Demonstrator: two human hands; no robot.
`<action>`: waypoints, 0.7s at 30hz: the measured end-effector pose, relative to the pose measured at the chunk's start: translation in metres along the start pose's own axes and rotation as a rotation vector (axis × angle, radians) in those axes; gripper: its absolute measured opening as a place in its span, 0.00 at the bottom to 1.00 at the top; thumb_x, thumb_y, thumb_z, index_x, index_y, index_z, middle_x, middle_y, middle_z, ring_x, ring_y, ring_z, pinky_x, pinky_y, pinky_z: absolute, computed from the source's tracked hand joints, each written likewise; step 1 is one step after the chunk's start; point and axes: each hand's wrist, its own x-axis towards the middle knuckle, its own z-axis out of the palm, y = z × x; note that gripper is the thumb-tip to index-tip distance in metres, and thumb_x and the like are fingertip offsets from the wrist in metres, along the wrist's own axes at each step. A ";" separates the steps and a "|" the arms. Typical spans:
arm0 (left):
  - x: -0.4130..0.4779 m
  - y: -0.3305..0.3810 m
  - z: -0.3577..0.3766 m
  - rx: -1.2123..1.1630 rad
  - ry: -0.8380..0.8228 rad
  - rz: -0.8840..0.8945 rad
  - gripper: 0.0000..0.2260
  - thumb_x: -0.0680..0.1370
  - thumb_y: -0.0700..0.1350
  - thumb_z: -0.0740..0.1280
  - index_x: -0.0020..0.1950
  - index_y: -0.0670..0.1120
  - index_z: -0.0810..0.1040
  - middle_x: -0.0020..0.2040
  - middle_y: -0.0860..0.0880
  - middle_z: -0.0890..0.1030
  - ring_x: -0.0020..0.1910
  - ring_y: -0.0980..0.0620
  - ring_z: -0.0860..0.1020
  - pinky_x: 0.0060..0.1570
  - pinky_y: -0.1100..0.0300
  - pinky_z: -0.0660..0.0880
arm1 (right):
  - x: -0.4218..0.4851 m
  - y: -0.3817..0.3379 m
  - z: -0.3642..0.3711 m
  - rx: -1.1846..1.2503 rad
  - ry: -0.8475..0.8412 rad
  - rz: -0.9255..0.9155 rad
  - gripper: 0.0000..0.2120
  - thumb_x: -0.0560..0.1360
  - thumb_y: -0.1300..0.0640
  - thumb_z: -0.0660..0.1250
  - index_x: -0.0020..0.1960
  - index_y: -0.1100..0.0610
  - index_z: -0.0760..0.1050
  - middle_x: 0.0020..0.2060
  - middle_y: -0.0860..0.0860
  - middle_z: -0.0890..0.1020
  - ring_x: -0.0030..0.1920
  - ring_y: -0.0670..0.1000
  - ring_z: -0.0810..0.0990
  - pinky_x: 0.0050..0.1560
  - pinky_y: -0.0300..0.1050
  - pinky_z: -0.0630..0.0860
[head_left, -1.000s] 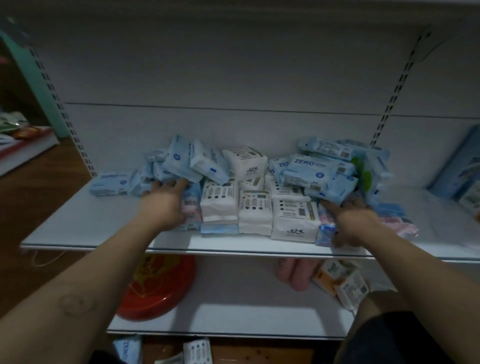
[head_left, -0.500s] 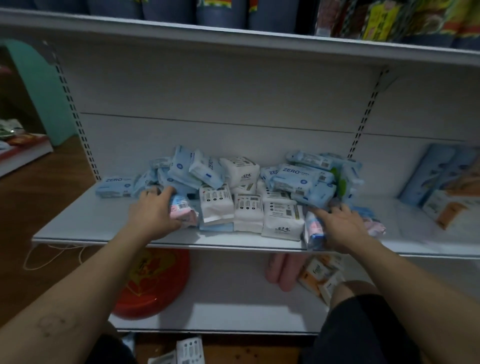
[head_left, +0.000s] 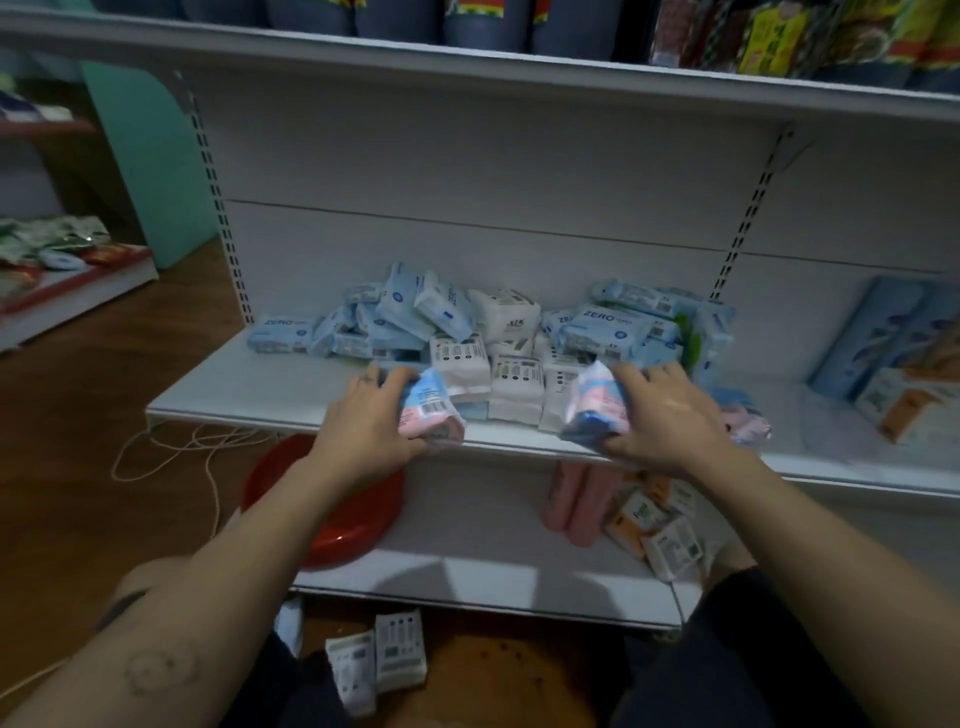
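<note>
Far left: a white cord (head_left: 171, 447) lies loose on the floor below the shelf (head_left: 234, 410). It's a snag risk if a foot shifts.

The left hand (head_left: 371, 426) is clamped on a pink-and-blue pack (head_left: 431, 410), fingers curled over the top and thumb underneath. The pack sits at the shelf's front lip, partly past the edge. The wrap is soft film, so a slack pinch could let it slide out and drop toward the red basin (head_left: 358, 525) below.

Behind it the blue packs (head_left: 395, 317) are heaped loose, several tilted on edge. Pulling from the front would likely tip them forward.

In the middle, white packs (head_left: 517, 384) stand in a row between the two hands, close against both held packs. A brushing wrist could shove one off. Two white packs on the floor (head_left: 400, 654) show how easily they drop.

The right hand (head_left: 670, 415) grips a second pink-and-blue pack (head_left: 597, 410), fingers curled over the top and thumb low, also at the lip. It's squashed and blurred, so it could be one pack or two. If two, the lower one could slip free.

Just right of that hand, pink packs (head_left: 743, 421) lie near the edge beside the wrist. They'd be easy to sweep off when the arm pulls back.
</note>
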 end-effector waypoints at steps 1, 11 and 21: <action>-0.007 0.004 0.004 -0.006 -0.026 0.012 0.37 0.67 0.59 0.74 0.71 0.56 0.62 0.62 0.47 0.68 0.60 0.46 0.68 0.54 0.50 0.73 | -0.006 -0.009 0.002 0.057 -0.006 -0.047 0.40 0.65 0.29 0.65 0.68 0.49 0.61 0.58 0.53 0.76 0.58 0.55 0.71 0.47 0.47 0.69; -0.061 0.001 0.107 -0.067 -0.352 -0.226 0.33 0.68 0.58 0.72 0.69 0.53 0.64 0.60 0.46 0.70 0.60 0.44 0.70 0.54 0.50 0.74 | -0.039 -0.078 0.120 0.443 -0.696 0.101 0.31 0.66 0.39 0.72 0.62 0.54 0.71 0.58 0.54 0.80 0.55 0.55 0.79 0.48 0.43 0.74; -0.101 -0.007 0.246 -0.234 -0.647 -0.645 0.36 0.69 0.59 0.72 0.72 0.49 0.62 0.67 0.41 0.68 0.66 0.40 0.69 0.63 0.49 0.71 | -0.070 -0.103 0.237 0.453 -1.021 0.345 0.37 0.66 0.35 0.69 0.67 0.57 0.70 0.63 0.55 0.77 0.58 0.55 0.78 0.51 0.42 0.74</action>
